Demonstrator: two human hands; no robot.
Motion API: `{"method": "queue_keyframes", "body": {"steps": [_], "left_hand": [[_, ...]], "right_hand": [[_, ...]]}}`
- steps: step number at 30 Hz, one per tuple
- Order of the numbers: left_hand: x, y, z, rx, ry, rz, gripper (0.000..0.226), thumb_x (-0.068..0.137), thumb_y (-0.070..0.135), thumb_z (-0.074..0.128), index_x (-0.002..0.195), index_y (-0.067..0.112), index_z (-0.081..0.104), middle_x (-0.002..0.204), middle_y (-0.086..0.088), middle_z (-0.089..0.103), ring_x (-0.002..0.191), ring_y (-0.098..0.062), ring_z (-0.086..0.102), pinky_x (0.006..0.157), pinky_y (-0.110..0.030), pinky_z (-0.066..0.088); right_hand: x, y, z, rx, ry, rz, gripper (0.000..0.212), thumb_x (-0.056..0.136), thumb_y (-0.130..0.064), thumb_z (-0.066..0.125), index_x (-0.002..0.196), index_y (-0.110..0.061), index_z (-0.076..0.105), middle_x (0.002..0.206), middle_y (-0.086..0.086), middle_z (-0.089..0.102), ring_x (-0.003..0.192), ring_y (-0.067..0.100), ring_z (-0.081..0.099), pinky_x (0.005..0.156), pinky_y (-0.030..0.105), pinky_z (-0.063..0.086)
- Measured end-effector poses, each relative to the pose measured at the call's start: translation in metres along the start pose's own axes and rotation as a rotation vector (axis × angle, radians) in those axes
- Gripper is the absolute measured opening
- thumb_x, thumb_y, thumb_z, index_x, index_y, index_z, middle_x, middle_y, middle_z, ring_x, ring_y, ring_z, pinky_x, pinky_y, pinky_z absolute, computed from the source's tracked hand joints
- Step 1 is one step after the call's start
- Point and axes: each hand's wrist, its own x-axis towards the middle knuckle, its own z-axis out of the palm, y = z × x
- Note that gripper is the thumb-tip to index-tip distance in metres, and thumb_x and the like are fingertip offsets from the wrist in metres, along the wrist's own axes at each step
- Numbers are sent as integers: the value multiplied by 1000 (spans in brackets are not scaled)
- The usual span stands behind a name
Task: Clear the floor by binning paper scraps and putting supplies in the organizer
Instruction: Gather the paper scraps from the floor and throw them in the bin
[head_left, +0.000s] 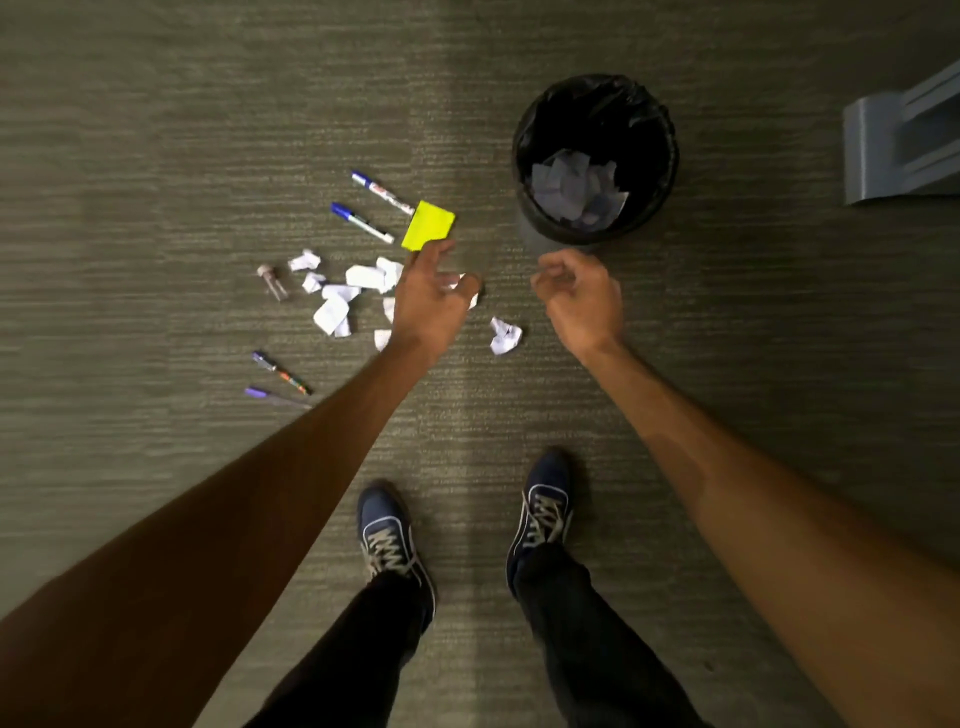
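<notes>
Several white paper scraps (337, 306) lie in a cluster on the carpet, and one crumpled ball (505, 336) sits apart to their right. My left hand (431, 299) hovers over the cluster's right side with fingers spread; a white scrap shows between thumb and forefinger, and whether it is gripped is unclear. My right hand (579, 296) hangs loosely curled just in front of the black-lined bin (670, 156), with nothing visible in it. The bin holds paper scraps (576, 192). A yellow sticky-note pad (428, 224), two blue-capped markers (382, 193) (361, 222) and two pens (282, 372) (275, 397) lie on the floor.
A small clear bottle-like item (272, 280) lies left of the scraps. A grey furniture base (904, 140) stands at the far right. My two shoes (387, 540) (543, 514) stand on the carpet below the hands. No organizer is in view.
</notes>
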Motion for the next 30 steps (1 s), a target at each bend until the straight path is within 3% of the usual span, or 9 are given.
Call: {"method": "queue_keyframes", "body": {"steps": [3,6,8,11,15,19,22,26,30], "left_hand": [[-23,-46,-19,59,11,-53,64,63,46,61,120,16,62,113,-6,62,76,12,59,84,-21,52],[-37,-92,-30,65,-33,-134,61,62,49,65,120,30,57,125,-6,63,87,-9,65,87,-39,58],[-42,-123,-33,111,-33,-153,69,61,53,67,125,29,57,130,-3,61,97,-16,66,85,-34,59],[-40,-165,-35,232,-47,-138,81,59,63,68,131,28,54,131,-1,57,107,-21,66,77,-15,50],[-26,-219,-30,343,-72,-73,84,64,57,78,137,29,49,139,-5,49,120,-27,59,95,-35,52],[-2,-269,-16,411,-51,-54,83,70,49,83,141,28,44,144,-5,42,130,-27,50,97,-31,41],[14,-293,-8,452,-31,-44,88,73,48,83,145,22,40,149,-4,40,134,-27,46,105,-40,44],[28,-307,-2,436,21,-34,87,76,42,83,147,16,38,149,-5,40,134,-24,45,107,-39,44],[37,-311,-3,436,63,12,76,80,33,81,143,12,43,144,-8,46,128,-22,49,99,-26,41]], "right_hand": [[-17,15,23,-25,-39,48,28,87,-20,71,114,-10,71,111,10,72,100,25,69,93,36,51],[-26,38,49,-86,-76,69,36,84,-28,74,117,-16,69,116,7,70,102,25,67,92,37,52],[-26,56,68,-123,-92,67,44,80,-30,78,121,-17,68,119,8,69,109,24,64,93,33,51],[-19,88,97,-165,-86,31,58,73,-30,85,126,-17,64,126,10,63,121,24,55,96,27,45],[2,134,138,-228,-91,22,71,68,-27,88,133,-20,58,130,14,49,106,19,54,87,21,44],[30,178,179,-335,-112,29,81,69,-35,88,139,-25,49,134,13,43,113,25,55,94,39,53],[47,203,201,-384,-82,30,88,71,-41,86,146,-29,41,136,12,38,119,29,52,95,43,53],[61,221,222,-403,-16,-24,76,82,-42,76,148,-32,39,137,14,35,119,30,50,94,43,54],[68,225,232,-493,60,-161,47,90,-29,70,135,-27,57,131,13,45,112,28,54,93,44,54]]}}
